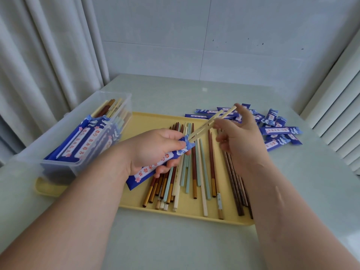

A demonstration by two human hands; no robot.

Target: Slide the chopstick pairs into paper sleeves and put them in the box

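My left hand [153,151] grips a blue paper sleeve [155,165] above the yellow tray [148,119]. A cream chopstick pair [212,122] sticks out of the sleeve's upper end, slanting up to the right. My right hand [239,139] touches the pair's far end, its thumb and forefinger on the sticks and the other fingers loosely spread. Several loose chopsticks [196,172] in brown, cream and pale green lie on the tray. A clear plastic box [78,145] at the left holds several sleeved pairs.
A pile of empty blue sleeves [276,131] lies on the table right of the tray. White curtains hang at the left, a tiled wall stands behind, and slatted white panels stand at the right. The box rests on the tray's left end.
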